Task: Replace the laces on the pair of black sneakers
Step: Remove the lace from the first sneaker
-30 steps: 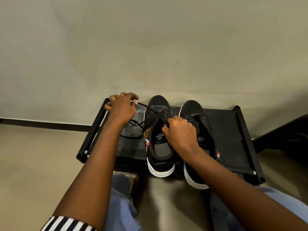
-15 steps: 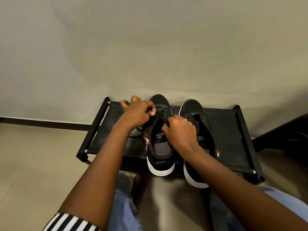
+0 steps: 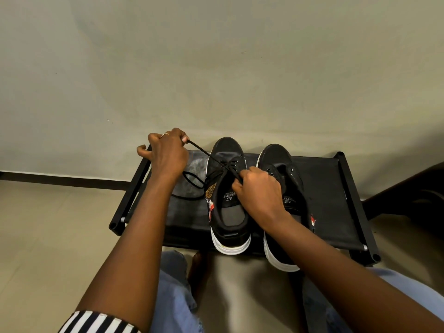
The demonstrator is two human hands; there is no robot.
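Black lace (image 3: 204, 153) taut from left hand (image 3: 168, 150), right hand (image 3: 258, 188) pinching other end

Left sneaker (image 3: 229, 203) insole left of right hand (image 3: 258, 191): "S", "sport" upside down; right sneaker (image 3: 286, 200) insole same, partly hidden.

Matt black cloth sneakers (image 3: 228, 188), white rubbery soles (image 3: 231, 247).

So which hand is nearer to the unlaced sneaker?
Right. The right hand sits between the two shoes, against the unlaced sneaker. The left hand is beyond the other sneaker, pulling the lace.
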